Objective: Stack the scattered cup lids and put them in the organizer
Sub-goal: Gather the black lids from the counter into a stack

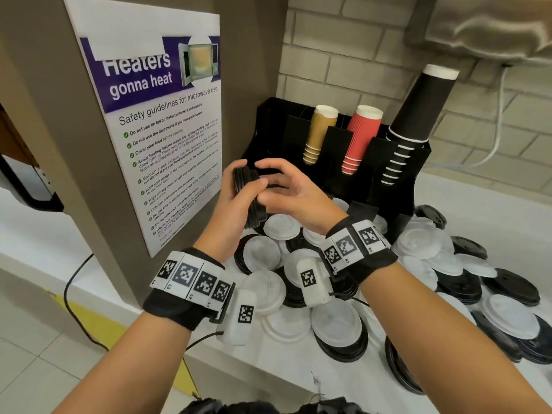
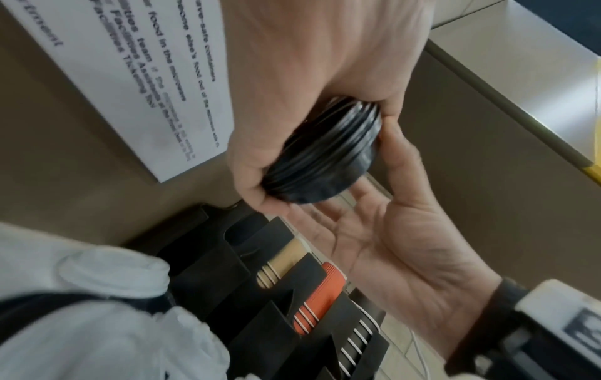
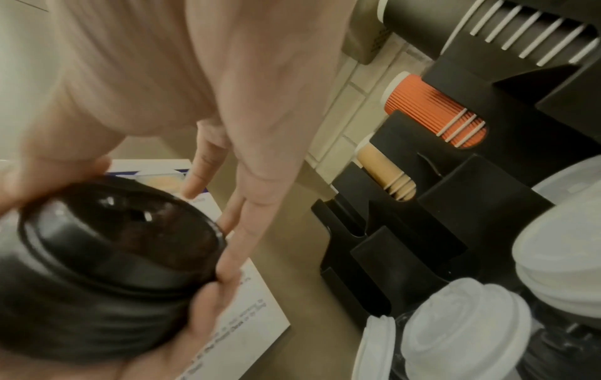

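Note:
A stack of black cup lids [image 1: 249,195] is held on its side just in front of the black organizer's [image 1: 334,144] left end, above the counter. My left hand [image 1: 236,201] grips the stack [image 2: 325,154] around its rims. Against the stack's open end my right hand [image 1: 283,189] rests, thumb on one side of the rim and fingers [image 3: 244,226] on the other. The hollow underside of the end lid [image 3: 123,231] shows in the right wrist view. Scattered white lids [image 1: 280,227] and black lids [image 1: 510,286] cover the counter below and to the right.
The organizer holds tan cups [image 1: 318,132], red cups [image 1: 360,138] and black cups [image 1: 415,115] in its slots. A pillar with a microwave safety poster [image 1: 167,138] stands close on the left. A brick wall and a white cable [image 1: 498,138] lie behind.

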Available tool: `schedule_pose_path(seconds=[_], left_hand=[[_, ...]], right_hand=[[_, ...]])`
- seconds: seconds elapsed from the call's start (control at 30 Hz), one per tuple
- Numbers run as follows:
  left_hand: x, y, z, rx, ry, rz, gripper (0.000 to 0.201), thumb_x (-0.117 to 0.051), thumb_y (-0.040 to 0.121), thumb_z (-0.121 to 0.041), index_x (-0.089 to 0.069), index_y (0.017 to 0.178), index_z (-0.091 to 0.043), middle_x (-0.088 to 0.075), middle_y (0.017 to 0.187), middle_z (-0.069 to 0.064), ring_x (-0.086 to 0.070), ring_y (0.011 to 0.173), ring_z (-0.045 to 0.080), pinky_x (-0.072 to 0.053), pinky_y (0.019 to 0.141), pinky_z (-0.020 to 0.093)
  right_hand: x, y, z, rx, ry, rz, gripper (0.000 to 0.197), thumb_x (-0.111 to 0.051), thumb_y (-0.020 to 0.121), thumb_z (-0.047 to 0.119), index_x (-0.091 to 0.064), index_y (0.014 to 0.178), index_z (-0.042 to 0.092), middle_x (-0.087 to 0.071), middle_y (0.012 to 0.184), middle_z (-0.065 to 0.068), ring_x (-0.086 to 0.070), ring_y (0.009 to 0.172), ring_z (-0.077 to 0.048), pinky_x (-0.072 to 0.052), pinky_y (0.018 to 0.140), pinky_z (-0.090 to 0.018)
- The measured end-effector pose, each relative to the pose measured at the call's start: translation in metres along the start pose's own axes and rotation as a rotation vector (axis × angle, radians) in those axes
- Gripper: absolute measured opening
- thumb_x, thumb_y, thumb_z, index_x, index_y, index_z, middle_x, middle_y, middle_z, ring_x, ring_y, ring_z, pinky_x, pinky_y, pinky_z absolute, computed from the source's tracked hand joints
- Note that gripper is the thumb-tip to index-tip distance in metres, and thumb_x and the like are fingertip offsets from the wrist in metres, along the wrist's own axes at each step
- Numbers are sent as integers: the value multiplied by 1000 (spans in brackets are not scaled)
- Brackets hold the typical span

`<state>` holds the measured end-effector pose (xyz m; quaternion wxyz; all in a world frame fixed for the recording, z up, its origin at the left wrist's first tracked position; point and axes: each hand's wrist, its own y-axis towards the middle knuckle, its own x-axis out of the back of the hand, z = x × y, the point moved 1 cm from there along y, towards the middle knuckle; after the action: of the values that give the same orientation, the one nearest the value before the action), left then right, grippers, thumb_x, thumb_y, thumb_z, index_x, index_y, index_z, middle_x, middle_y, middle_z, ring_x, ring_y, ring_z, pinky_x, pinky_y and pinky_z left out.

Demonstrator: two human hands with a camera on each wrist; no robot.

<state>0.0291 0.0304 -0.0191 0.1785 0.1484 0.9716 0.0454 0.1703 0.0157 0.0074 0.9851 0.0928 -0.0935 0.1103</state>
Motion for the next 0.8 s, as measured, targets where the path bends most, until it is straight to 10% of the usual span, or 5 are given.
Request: schedule_pose_path(seconds=[0.13,0.4,0.5,0.8], left_hand=[[6,7,-8,-77,31,-127,42,-61,74,-37,-48,113,-39,-53,96,-9,-58,79,3,-49,58,21],[12,6,-11,-91,92,-115,51,-65,63,-51,-48,110,-46,-51,103,-12,-55,87,6,-49,56,16],[14,6,-13,-74,86,-112,44,-65,61,-51,-51,102,-53,-51,102,-12,-54,88,6,-49,57,18],[22,10,-15,-82,39,-117,36,-67,71,-38,-53,103,-48,-54,101,-8,-64,71,-2,-52,63,25]], right_hand=[[-2,19,-11,-203,-587,130,30,-62,92,28,-58,117,13,-63,108,-2,-60,101,-15,-50,90,-33],[-38,36,-62,-453,-1399,468,115,-65,48,75,-29,144,23,-60,110,1,-60,93,-19,-51,65,-31],[-47,40,-72,-395,-1473,442,102,-67,53,58,-31,141,20,-49,78,3,-52,65,-15,-43,48,-24],[-34,64,-24,-288,-1257,246,88,-80,65,49,-36,137,21,-38,121,-6,-48,111,-28,-52,86,-45]])
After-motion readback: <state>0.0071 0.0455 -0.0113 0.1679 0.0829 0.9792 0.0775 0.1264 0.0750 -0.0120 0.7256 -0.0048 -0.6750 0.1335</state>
